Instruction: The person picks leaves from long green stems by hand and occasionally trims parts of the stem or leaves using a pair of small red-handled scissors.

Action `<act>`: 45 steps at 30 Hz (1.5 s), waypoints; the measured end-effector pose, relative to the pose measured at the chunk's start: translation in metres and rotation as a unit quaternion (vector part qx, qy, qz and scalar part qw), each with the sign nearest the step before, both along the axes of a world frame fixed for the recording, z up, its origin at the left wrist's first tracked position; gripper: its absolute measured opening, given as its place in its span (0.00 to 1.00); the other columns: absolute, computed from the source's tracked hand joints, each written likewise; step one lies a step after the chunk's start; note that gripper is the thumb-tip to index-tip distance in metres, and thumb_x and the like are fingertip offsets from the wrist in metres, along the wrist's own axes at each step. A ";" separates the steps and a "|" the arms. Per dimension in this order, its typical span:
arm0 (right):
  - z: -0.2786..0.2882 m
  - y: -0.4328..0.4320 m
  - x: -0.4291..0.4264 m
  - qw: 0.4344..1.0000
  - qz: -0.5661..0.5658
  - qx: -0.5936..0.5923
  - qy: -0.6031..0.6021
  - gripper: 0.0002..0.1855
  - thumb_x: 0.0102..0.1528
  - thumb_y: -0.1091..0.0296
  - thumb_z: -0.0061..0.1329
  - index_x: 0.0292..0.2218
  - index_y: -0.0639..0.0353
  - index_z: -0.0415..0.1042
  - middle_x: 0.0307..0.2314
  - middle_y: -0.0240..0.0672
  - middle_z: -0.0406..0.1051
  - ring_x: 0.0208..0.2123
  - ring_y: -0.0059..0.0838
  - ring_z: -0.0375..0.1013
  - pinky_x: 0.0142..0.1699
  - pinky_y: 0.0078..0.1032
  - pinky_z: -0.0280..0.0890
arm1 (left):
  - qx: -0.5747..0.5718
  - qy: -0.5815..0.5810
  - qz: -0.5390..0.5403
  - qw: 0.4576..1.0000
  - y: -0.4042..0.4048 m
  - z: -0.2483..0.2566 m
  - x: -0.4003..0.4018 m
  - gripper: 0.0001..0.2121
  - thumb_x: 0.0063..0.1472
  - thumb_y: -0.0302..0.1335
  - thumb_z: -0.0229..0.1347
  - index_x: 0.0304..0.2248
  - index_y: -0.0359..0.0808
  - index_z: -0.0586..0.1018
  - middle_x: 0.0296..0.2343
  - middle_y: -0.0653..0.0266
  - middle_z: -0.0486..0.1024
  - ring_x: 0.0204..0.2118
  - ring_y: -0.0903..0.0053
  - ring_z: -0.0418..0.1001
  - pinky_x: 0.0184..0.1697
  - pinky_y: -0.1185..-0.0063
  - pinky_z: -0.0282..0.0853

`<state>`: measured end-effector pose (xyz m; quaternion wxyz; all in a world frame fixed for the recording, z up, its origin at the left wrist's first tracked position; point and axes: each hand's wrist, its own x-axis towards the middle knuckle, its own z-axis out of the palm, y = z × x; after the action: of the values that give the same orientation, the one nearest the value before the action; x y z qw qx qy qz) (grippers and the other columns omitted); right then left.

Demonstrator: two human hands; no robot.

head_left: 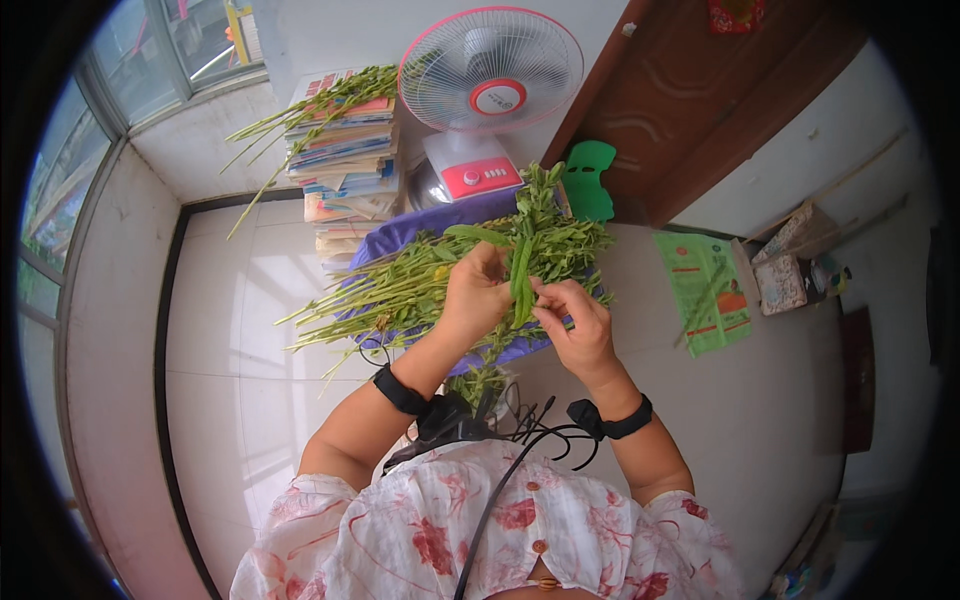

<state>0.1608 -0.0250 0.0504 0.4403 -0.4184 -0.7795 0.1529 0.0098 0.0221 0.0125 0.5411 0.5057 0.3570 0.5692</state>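
My left hand (480,289) is closed on a green leafy stem (520,279) whose long leaves hang between my hands. Just to its right, my right hand (574,319) has thumb and forefinger together at the edge of the leaves; whether they pinch a leaf is too small to tell. Beneath both hands, a heap of cut leafy stalks (405,281) lies across a purple cloth or plastic sheet (390,238), bare stems to the left and leafy tops to the right. More greenery (472,386) shows below, near my lap, partly hidden by my forearm.
An electric fan (484,169) stands beyond the heap, beside a tall stack of books and papers (345,187) topped with more stalks (330,97). A green plastic chair (589,180) is by the brown door (637,97). A green printed bag (705,292) lies right; black cables (555,431) cross my lap.
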 end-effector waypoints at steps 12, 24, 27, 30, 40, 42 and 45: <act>0.014 0.018 -0.004 0.958 0.002 -0.156 0.242 0.03 0.53 0.81 0.50 0.32 0.68 0.71 0.30 0.33 0.69 0.26 0.19 0.71 0.29 0.17 0.68 | 0.052 -0.011 -0.114 0.992 0.006 -0.002 -0.009 0.20 0.55 0.23 0.60 0.46 0.31 0.68 0.36 0.65 0.74 0.37 0.81 0.71 0.41 0.81 0.67; -0.006 0.020 0.010 0.921 0.053 -0.163 0.351 0.03 0.54 0.79 0.49 0.33 0.66 0.71 0.31 0.33 0.71 0.29 0.23 0.72 0.32 0.21 0.69 | -0.012 -0.103 -0.140 0.985 -0.007 -0.007 -0.001 0.17 0.61 0.26 0.53 0.49 0.32 0.67 0.33 0.69 0.72 0.34 0.85 0.67 0.38 0.82 0.65; 0.007 0.016 0.009 0.991 0.022 0.130 -0.021 0.06 0.47 0.82 0.50 0.31 0.66 0.70 0.31 0.38 0.70 0.27 0.32 0.73 0.30 0.23 0.68 | 0.004 -0.070 -0.127 0.989 -0.004 -0.008 -0.003 0.14 0.63 0.26 0.51 0.47 0.31 0.70 0.32 0.69 0.73 0.34 0.86 0.67 0.39 0.84 0.65; 0.009 0.011 0.009 0.973 0.055 0.194 -0.110 0.08 0.43 0.82 0.50 0.30 0.65 0.71 0.30 0.39 0.70 0.28 0.35 0.73 0.31 0.25 0.69 | 0.013 -0.091 -0.105 0.990 -0.004 0.001 0.001 0.11 0.64 0.26 0.49 0.45 0.31 0.71 0.32 0.70 0.73 0.33 0.86 0.68 0.39 0.85 0.65; 0.031 0.002 -0.021 0.990 -0.089 0.079 -0.071 0.13 0.49 0.81 0.52 0.39 0.63 0.71 0.30 0.41 0.72 0.28 0.35 0.73 0.32 0.26 0.69 | 0.063 -0.079 -0.065 0.993 -0.008 0.002 0.006 0.15 0.54 0.18 0.56 0.42 0.33 0.69 0.33 0.68 0.72 0.35 0.85 0.70 0.38 0.83 0.67; 0.036 0.004 -0.023 0.981 -0.112 0.107 -0.119 0.14 0.50 0.81 0.52 0.40 0.62 0.71 0.29 0.40 0.72 0.27 0.33 0.73 0.31 0.24 0.68 | 0.054 -0.084 -0.050 0.994 -0.010 0.006 0.010 0.15 0.54 0.18 0.56 0.41 0.33 0.69 0.33 0.68 0.72 0.35 0.85 0.70 0.38 0.84 0.67; 0.031 0.004 -0.017 0.990 -0.095 0.087 -0.057 0.13 0.49 0.82 0.50 0.39 0.62 0.72 0.28 0.40 0.71 0.25 0.32 0.72 0.29 0.23 0.67 | 0.043 -0.107 -0.049 0.992 -0.012 0.002 0.012 0.15 0.54 0.17 0.57 0.41 0.34 0.69 0.32 0.68 0.72 0.35 0.85 0.70 0.38 0.84 0.67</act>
<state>0.1434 -0.0211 0.0814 0.4425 -0.4585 -0.7705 0.0182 0.0214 0.0103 0.0144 0.5812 0.4816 0.2474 0.6075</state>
